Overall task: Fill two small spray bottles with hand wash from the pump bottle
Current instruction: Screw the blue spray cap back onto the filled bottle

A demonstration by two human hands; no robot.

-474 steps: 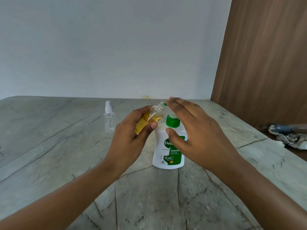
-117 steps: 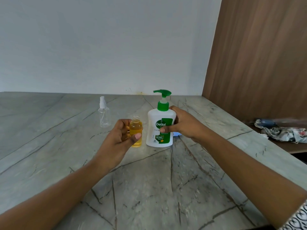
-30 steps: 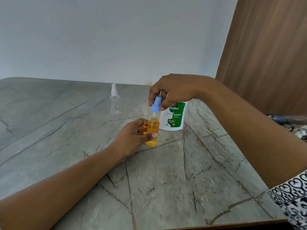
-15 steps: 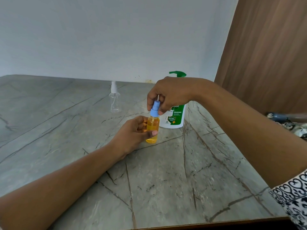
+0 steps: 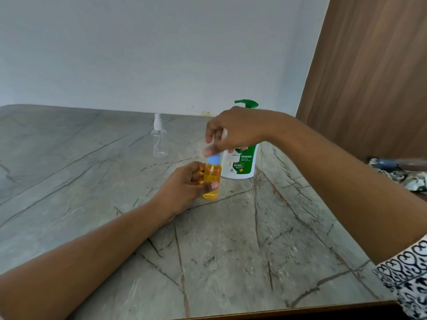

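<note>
- Our left hand point(image 5: 184, 188) comes in from 7 o'clock and grips the filled spray bottle point(image 5: 211, 179), with the thumb across its front and the fingers wrapped round its far side.
- That bottle stands upright on the grey marble table point(image 5: 231, 250), near the middle of the top, and is full of amber liquid nearly to the shoulder.
- A blue spray cap point(image 5: 213, 160) sits on the bottle's neck.
- Our right hand point(image 5: 235, 130) reaches in from 3 o'clock and hangs over the bottle. Its fingers point(image 5: 209, 151) are curled down and closed on the top of the cap, hiding the nozzle. The fingertips are blurred, so we cannot read the grip any finer.
- The pump bottle point(image 5: 242, 162), white with a green label, stands at 1 o'clock from the filled bottle, just behind it and partly covered by our right hand. Its green pump head point(image 5: 246, 103) shows above the knuckles, spout pointing to 9 o'clock.
- The empty spray bottle point(image 5: 159, 139), clear with a white cap on, stands upright at 10 o'clock from the filled one, well apart from it.
- A patterned sleeve point(image 5: 406, 282) covers our right upper arm at 4 o'clock.
- A crumpled cloth point(image 5: 411, 179) lies beyond the table edge at 3 o'clock, below a wooden panel point(image 5: 369, 77).
</note>
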